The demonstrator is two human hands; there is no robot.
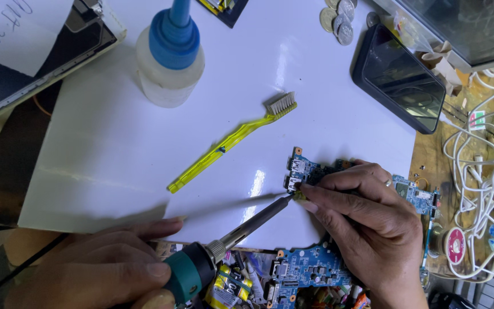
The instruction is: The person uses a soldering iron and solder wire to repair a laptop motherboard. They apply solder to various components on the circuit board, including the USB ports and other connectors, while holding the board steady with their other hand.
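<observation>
Left hand grasps a soldering iron, tip at the blue circuit board; right hand pinches that board at the white mat's lower right edge; yellow brush lies apart on open mat; plastic bottle farther back.

White board with toothbrush, bottle, phone.

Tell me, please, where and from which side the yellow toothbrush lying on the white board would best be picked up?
Probably by the middle of the yellow toothbrush handle, pinched from above across its narrow sides. It lies flat and diagonal on the white board, bristles at the upper right, with bare surface on both sides, well apart from the soldering iron and the bottle.
</observation>
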